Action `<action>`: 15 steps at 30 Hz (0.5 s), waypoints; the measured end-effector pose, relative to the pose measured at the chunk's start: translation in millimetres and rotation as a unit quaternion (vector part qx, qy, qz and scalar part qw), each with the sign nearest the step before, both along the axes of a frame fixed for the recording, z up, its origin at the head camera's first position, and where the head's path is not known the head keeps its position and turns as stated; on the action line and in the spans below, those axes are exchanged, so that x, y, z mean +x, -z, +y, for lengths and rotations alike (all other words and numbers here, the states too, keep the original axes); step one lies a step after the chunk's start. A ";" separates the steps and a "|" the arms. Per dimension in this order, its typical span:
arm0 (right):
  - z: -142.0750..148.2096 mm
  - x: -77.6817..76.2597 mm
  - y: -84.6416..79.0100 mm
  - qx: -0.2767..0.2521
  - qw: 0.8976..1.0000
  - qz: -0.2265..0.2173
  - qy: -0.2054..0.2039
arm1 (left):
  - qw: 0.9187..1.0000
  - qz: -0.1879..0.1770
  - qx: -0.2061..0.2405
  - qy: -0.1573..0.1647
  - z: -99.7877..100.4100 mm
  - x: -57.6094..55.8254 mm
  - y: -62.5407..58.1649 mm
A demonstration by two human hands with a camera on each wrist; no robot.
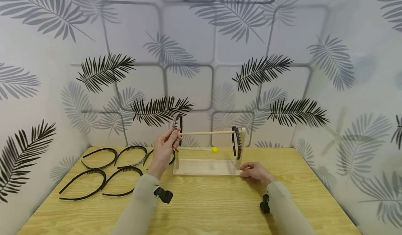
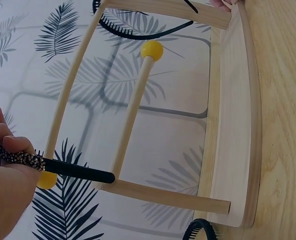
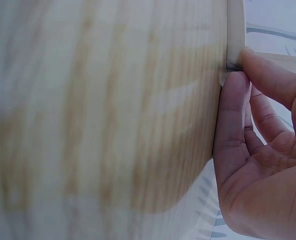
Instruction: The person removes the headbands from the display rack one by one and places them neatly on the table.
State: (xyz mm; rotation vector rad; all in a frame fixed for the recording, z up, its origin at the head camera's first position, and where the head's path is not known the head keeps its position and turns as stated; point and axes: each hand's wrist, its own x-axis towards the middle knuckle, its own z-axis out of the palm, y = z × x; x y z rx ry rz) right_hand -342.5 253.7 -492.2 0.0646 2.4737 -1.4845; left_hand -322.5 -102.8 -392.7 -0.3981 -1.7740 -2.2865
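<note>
My left hand [image 1: 162,153] grips a black headband [image 2: 78,170] with a glittery section, raised at the left end of the wooden stand's upper rod [image 1: 207,133]. In the left wrist view, the headband's black end crosses the rod close to a yellow ball tip [image 2: 47,181]. Another dark headband [image 1: 239,144] hangs on that rod at the right, beside the upright. Low at the right, my right hand [image 1: 255,172] pinches the end of the stand's base [image 1: 207,167], thumb at its edge. A shorter lower rod ends in a yellow ball [image 1: 215,150].
Several black headbands lie on the wood-grain table [image 1: 201,207] left of the stand, among them a front one [image 1: 103,179] and a back one [image 1: 117,154]. One lies partly behind my left hand. A leaf-patterned wall covering [image 1: 194,88] rises behind the table.
</note>
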 end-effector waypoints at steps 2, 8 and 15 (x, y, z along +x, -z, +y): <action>0.2 -0.2 0.3 0.003 1.000 0.002 -0.005 | 1.000 0.004 0.005 0.005 -1.6 1.0 -1.9; 0.6 -0.8 -0.4 -0.007 1.000 0.007 -0.001 | 1.000 0.008 0.029 0.007 -9.0 2.1 -5.7; 0.5 -1.0 0.4 -0.010 1.000 0.003 -0.002 | 0.999 0.018 0.025 0.012 -15.6 2.2 -5.8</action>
